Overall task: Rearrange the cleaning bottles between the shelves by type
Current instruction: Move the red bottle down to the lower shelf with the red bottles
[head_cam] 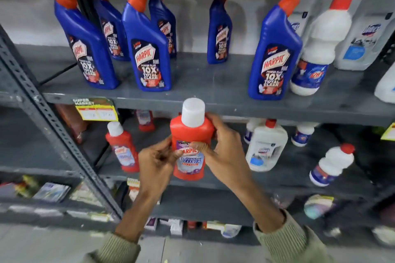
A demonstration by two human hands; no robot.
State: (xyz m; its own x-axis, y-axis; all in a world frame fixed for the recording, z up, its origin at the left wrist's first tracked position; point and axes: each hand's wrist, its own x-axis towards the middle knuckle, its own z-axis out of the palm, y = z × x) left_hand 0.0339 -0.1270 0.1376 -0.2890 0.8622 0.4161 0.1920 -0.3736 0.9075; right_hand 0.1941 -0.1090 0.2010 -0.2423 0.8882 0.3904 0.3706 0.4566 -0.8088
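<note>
A red Harpic bathroom cleaner bottle [191,134] with a white cap is held upright in front of the shelves. My right hand [222,151] wraps its right side, thumb on the label. My left hand [159,161] pinches its lower left edge. On the upper shelf [213,92] stand several blue Harpic bottles [149,53] with red caps, one [274,53] further right beside white bottles [316,49]. The lower shelf [288,179] carries another red bottle [125,149] at the left, a third red one [145,120] behind it, and white bottles [265,147] at the right.
A slotted grey metal upright [53,128] slants down the left side. A yellow price tag [96,111] hangs on the upper shelf's front edge. Lower shelves hold small packets and boxes [51,192]. A white bottle [331,164] leans on the lower shelf's right.
</note>
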